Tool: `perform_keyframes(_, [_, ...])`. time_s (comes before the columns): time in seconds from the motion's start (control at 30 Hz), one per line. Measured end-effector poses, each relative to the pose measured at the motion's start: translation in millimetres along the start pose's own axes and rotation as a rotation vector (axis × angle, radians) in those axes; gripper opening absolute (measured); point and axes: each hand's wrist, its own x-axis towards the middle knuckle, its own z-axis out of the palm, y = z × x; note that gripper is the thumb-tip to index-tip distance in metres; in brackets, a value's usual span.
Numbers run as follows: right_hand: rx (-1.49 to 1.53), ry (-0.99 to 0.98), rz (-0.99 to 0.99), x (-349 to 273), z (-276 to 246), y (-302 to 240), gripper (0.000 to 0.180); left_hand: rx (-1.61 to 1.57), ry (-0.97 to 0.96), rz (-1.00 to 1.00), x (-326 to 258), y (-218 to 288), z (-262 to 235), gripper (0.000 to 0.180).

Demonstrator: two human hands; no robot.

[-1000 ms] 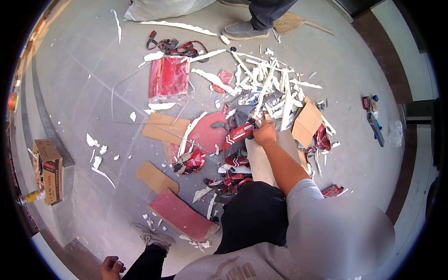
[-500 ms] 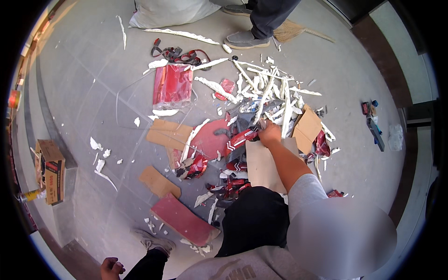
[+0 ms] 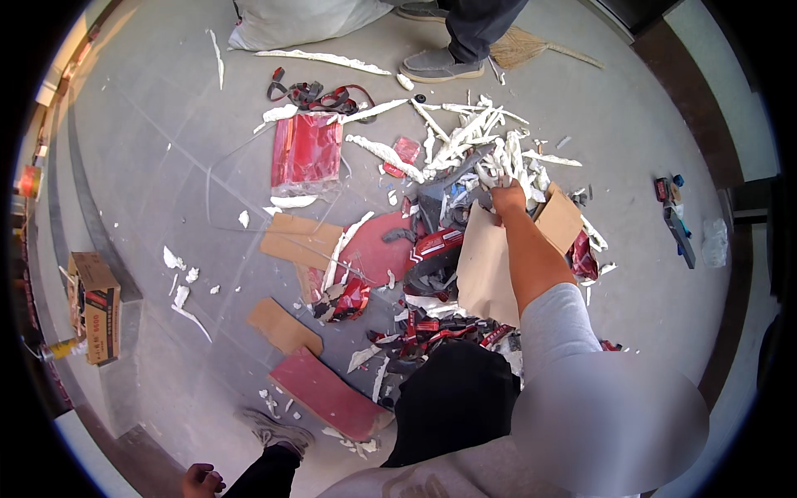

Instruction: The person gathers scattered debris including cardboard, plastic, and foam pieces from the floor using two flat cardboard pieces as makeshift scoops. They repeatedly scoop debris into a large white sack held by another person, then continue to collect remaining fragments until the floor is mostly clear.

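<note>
My right hand (image 3: 508, 197) reaches forward over the litter pile, fingers closed around a bunch of white foam strips (image 3: 496, 170). More white strips (image 3: 452, 141) fan out just beyond it. Under my forearm lies a brown cardboard sheet (image 3: 481, 266), with red and black wrapping scraps (image 3: 432, 249) to its left. My left hand (image 3: 202, 480) hangs low at the lower left edge, fingers curled, with nothing seen in it. A round red piece (image 3: 378, 249) rests on the grey floor left of the scraps.
Another person's shoe (image 3: 432, 62) and leg stand at the top, beside a white sack (image 3: 299, 21) and a broom (image 3: 531, 50). A red bag (image 3: 305, 151), cardboard pieces (image 3: 299, 241), a red flat panel (image 3: 328, 402) and a cardboard box (image 3: 100, 307) lie around.
My right hand has moved from the red and black scraps farther forward to the white foam strips and closed on them. The view has shifted slightly.
</note>
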Motion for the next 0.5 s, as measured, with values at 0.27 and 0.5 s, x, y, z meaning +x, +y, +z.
perform_keyframes(0.27, [-0.100,-0.052,-0.393,44,17,-13,0.041,0.023,-0.003,-0.047,3,3,8,0.034])
perform_keyframes(0.5, [-0.257,0.037,-0.214,36,24,-55,0.045,-0.070,0.018,-0.138,-2,-7,16,0.033])
